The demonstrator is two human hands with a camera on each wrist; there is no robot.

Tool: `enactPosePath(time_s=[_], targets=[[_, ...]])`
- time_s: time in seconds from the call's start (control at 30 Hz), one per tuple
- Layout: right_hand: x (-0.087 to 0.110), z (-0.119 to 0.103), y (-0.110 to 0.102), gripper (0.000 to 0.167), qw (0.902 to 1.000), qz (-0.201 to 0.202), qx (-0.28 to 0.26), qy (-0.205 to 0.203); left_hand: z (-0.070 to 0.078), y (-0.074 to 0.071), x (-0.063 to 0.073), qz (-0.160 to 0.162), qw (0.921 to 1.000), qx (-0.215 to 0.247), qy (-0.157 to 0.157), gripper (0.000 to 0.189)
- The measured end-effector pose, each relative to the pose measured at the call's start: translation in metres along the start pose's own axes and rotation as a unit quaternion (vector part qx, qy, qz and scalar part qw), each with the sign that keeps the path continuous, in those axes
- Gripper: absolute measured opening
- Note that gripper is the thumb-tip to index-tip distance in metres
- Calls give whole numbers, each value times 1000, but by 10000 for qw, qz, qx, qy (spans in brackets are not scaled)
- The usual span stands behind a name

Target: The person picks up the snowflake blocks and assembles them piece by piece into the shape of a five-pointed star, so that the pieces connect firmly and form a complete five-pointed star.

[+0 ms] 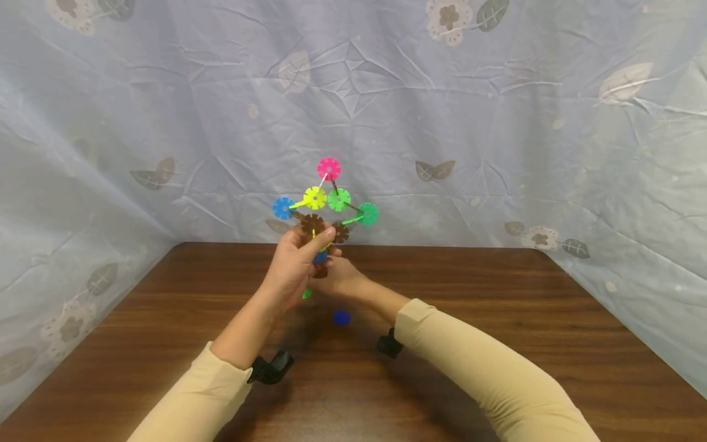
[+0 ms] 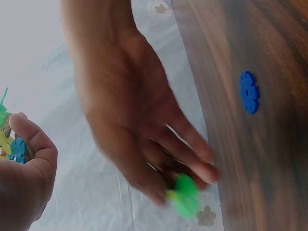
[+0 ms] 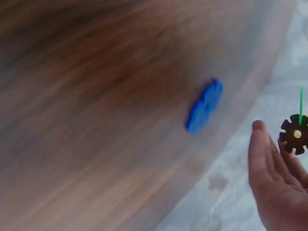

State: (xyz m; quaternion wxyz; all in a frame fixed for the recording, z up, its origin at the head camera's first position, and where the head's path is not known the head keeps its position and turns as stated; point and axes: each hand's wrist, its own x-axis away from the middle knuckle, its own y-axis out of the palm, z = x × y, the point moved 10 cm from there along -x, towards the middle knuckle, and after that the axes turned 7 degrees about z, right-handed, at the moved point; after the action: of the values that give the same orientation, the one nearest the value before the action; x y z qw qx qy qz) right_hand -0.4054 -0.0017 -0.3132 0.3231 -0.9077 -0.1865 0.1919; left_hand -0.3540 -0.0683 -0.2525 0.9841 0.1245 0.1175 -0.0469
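My left hand (image 1: 295,261) grips a toy structure of linked notched plastic discs, holding it up above the table. At its top stands a pink disc (image 1: 329,168); below are a yellow disc (image 1: 315,197), two green ones, a blue disc (image 1: 284,208) and brown discs (image 1: 340,232). Just below and behind it, my right hand (image 2: 130,101) pinches a brown disc (image 3: 291,136) with a green disc (image 2: 185,196) beside it. I cannot tell whether this pair joins the structure. In the head view the left hand partly covers the right fingers.
One loose dark-blue disc (image 1: 342,317) lies on the brown wooden table (image 1: 469,368), below the hands. A pale flower-patterned cloth (image 1: 386,123) hangs behind and at both sides. Black wrist mounts (image 1: 272,368) sit on the forearms.
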Motion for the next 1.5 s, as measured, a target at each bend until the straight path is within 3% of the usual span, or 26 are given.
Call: enactPosePath(time_s=[0.17,0.3,0.63,0.97,1.13,1.37,1.5], targets=[[14,12,-26,21,9948,322,-947,201,-1,4,-1,-63,9999,61,76,6],[31,22,-45,33,9869,414,-1542,216,-4,7,0,-108,9999,-28,60,8],[60,39,-81,36,9797,768,-1805,417,-10,9,-1,-118,9999,-85,-9,5],[79,47,-97,33,9736,869,-2047,505,-24,13,1,-139,9994,-241,-213,6],[86,46,-101,34,9748,878,-2007,432,-31,17,2,-191,9989,-294,-325,7],[99,15,-114,35,9928,868,-774,-301,-40,24,3,-342,9975,-423,-461,10],[101,-1,-113,35,9949,651,-575,-517,-42,26,3,-367,9973,-386,-512,12]])
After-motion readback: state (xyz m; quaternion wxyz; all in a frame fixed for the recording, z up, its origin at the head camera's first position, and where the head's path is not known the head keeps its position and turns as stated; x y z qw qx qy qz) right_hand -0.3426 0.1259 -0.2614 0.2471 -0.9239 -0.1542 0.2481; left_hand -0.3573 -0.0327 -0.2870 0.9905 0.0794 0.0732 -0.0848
